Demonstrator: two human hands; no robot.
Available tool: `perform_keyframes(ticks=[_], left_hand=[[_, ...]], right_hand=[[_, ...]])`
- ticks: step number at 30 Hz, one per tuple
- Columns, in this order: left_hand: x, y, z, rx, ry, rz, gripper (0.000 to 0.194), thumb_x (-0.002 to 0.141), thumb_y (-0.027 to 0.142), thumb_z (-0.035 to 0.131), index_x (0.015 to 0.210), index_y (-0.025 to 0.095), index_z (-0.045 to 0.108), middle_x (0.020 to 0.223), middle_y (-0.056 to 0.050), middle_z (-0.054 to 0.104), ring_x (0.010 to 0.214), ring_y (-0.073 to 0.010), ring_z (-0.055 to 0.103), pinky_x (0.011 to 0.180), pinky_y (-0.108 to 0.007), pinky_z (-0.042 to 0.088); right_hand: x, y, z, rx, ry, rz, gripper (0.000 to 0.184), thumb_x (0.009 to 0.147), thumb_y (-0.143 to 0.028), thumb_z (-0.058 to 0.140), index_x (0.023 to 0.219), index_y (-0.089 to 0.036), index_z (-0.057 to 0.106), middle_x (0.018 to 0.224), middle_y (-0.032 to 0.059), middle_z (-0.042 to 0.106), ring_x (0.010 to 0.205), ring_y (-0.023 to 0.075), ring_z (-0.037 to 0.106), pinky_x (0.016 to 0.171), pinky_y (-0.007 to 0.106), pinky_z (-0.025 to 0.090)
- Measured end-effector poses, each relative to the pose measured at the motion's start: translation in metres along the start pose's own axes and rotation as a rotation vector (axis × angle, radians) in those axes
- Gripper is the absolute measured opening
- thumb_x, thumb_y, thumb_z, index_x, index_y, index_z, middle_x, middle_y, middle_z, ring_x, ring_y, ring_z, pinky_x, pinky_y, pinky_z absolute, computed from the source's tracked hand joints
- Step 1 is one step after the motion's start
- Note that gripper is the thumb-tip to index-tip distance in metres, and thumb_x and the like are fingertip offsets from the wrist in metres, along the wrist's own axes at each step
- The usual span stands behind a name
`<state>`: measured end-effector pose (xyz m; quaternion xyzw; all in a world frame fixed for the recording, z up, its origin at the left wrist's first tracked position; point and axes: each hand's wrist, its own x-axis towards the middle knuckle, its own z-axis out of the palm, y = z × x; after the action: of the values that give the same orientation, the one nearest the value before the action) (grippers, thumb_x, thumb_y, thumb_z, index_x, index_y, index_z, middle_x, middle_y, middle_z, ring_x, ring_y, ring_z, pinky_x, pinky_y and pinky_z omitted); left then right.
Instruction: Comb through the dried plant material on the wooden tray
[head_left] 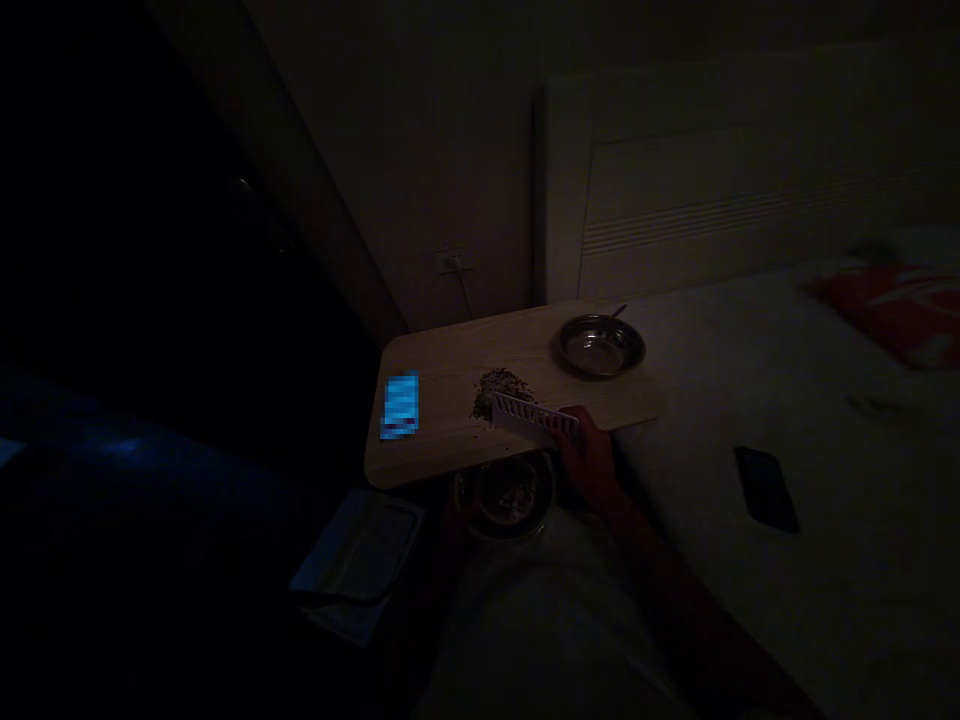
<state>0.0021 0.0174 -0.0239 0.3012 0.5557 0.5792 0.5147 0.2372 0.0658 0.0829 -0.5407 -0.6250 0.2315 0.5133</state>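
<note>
My right hand [589,455] is closed around one end of a white slotted plastic strip [525,415], held over the wooden tabletop. The strip's far end touches a pile of small dark and pale bits [499,388], perhaps seeds or dried leaves. Just below the table's front edge is a round metal bowl [549,497], with some loose bits at its bottom. At the bowl's left rim, my left hand [463,515] shows dimly and seems to grip it; its fingers are mostly lost in the dark.
On the tabletop [450,350], a lit phone [400,405] lies left and a second metal bowl [637,350], with a thin handle behind it, stands right. A dark phone [766,490] rests on the bed [697,400]. A pale flat package [360,560] is lower left.
</note>
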Motion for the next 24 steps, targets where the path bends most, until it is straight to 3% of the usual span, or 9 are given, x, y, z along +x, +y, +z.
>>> perform_keyframes(ticks=[5,11,24], left_hand=[[0.000,-0.001,-0.002,-0.017,-0.023,-0.074,0.072,0.060,0.038,0.080,0.128,0.023,0.061,0.133,-0.011,0.065,0.133,-0.0395,0.050,0.109,-0.052,0.040],[0.004,-0.002,-0.002,0.030,-0.019,0.052,0.067,0.060,0.037,0.079,0.123,0.024,0.065,0.134,-0.009,0.065,0.135,-0.0372,0.048,0.113,-0.048,0.036],[0.007,-0.006,-0.005,0.029,-0.052,0.031,0.073,0.060,0.036,0.080,0.129,0.022,0.062,0.139,-0.010,0.062,0.139,-0.0380,0.043,0.115,-0.049,0.033]], right_hand=[[-0.004,-0.001,0.000,0.019,0.002,0.022,0.013,0.090,-0.033,0.056,0.098,-0.022,0.057,0.076,-0.0002,0.066,0.066,0.0177,0.061,0.059,0.026,0.044],[-0.006,-0.004,0.008,0.039,-0.005,0.019,0.015,0.092,-0.035,0.054,0.099,-0.021,0.057,0.077,0.0008,0.067,0.066,0.0176,0.061,0.060,0.026,0.045],[-0.005,-0.005,0.027,0.079,-0.034,0.028,0.016,0.092,-0.033,0.054,0.103,-0.021,0.059,0.081,0.0019,0.068,0.072,0.0195,0.064,0.064,0.028,0.047]])
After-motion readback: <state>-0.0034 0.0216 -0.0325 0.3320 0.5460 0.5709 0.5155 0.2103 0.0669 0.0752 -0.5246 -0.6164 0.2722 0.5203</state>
